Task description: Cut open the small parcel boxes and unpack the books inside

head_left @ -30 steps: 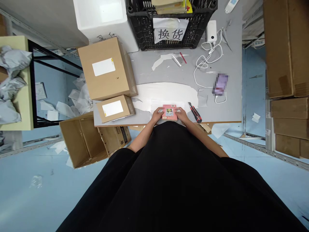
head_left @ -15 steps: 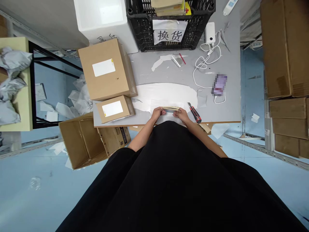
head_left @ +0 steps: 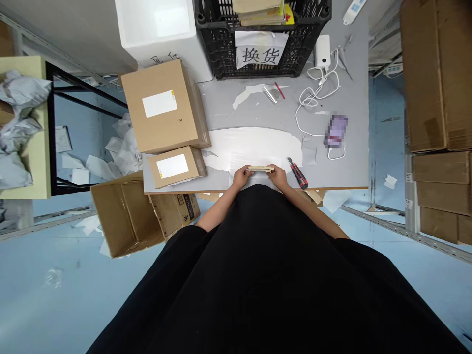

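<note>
Close to my body at the table's front edge, a thin cream-coloured stack of sheets (head_left: pixel 261 168) is seen edge-on; its exact kind is not clear. My left hand (head_left: pixel 241 177) grips its left end with fingers closed. At the other end, my right hand (head_left: pixel 278 177) pinches it in the same way. Beneath the hands lies a white worn patch (head_left: pixel 258 142) on the grey tabletop (head_left: pixel 228 110). Just right of my right hand rests a red and black utility knife (head_left: pixel 297 173), its tip pointing away from me.
Two labelled cardboard boxes (head_left: pixel 164 110) stand on the left. A black crate (head_left: pixel 224 56) holding yellowish stacks is at the back, beside a white bin (head_left: pixel 165 54). To the right lie a phone (head_left: pixel 336 131), a white cable (head_left: pixel 302 118) and scissors (head_left: pixel 344 61). An open carton (head_left: pixel 118 211) sits below left.
The stack was bowed with a dark gap along its edge; now it looks straight and flatter. Both hands stay at its ends, and the view has shifted slightly.
</note>
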Demonstrator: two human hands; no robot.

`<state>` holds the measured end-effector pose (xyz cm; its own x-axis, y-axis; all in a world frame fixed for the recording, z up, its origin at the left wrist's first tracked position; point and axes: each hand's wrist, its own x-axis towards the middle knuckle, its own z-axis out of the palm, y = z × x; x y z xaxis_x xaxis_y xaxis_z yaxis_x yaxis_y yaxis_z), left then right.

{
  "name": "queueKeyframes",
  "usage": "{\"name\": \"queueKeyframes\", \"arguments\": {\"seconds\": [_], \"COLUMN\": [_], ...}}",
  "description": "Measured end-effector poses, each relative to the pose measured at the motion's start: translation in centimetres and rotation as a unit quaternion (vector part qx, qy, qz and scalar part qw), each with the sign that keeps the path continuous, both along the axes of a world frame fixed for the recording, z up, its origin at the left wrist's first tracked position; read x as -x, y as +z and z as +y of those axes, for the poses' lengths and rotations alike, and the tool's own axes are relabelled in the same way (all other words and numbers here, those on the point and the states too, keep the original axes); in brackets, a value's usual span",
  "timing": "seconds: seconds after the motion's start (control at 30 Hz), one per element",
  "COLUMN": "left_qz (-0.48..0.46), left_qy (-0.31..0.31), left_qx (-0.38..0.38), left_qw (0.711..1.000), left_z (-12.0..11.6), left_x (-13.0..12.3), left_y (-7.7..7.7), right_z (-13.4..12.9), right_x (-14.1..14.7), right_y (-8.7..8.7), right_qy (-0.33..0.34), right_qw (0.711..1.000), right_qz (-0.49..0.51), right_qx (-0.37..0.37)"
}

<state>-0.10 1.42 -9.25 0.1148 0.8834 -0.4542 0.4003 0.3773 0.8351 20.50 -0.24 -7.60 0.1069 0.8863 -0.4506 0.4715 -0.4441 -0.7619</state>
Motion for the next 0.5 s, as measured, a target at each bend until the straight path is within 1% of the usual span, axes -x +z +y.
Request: {"name": "queueKeyframes", "arguments": {"seconds": [0.07, 0.1, 0.17, 0.2, 0.27, 0.37, 0.43, 0.5], "left_qz": [0.061, 0.075, 0.070, 0.057, 0.027, 0.017, 0.040, 0.060], "left_qy": [-0.012, -0.013, -0.006, -0.001, 0.002, 0.009, 0.021, 0.025], "left_qx": [-0.037, -0.049, -0.050, -0.039, 0.001, 0.061, 0.086, 0.114], "left_qw": [0.997, 0.996, 0.996, 0.998, 1.000, 0.998, 0.995, 0.991], "left_z": [0.5, 0.8, 1.2, 1.3, 1.4, 1.3, 1.2, 1.1], "left_x": [0.0, 0.0, -0.2, -0.3, -0.6, -0.9, -1.0, -1.0], "left_y": [0.5, 0.7, 1.1, 1.3, 1.4, 1.1, 0.6, -0.2], "right_z": [0.4, 0.6, 1.1, 1.4, 1.7, 1.8, 1.7, 1.5], "right_x": [0.0, 0.0, 0.2, 0.3, 0.5, 0.7, 0.7, 0.6], "right_y": [0.3, 0.5, 0.8, 0.9, 1.0, 0.9, 0.9, 0.8], "right_qy": [0.010, 0.009, 0.002, -0.003, -0.023, -0.061, -0.071, -0.070], "right_qw": [0.998, 0.997, 0.997, 0.998, 1.000, 0.990, 0.984, 0.982], "right_qz": [-0.053, -0.069, -0.068, -0.049, 0.008, 0.086, 0.100, 0.096], "right_qx": [-0.028, -0.039, -0.044, -0.033, 0.014, 0.093, 0.128, 0.147]}}
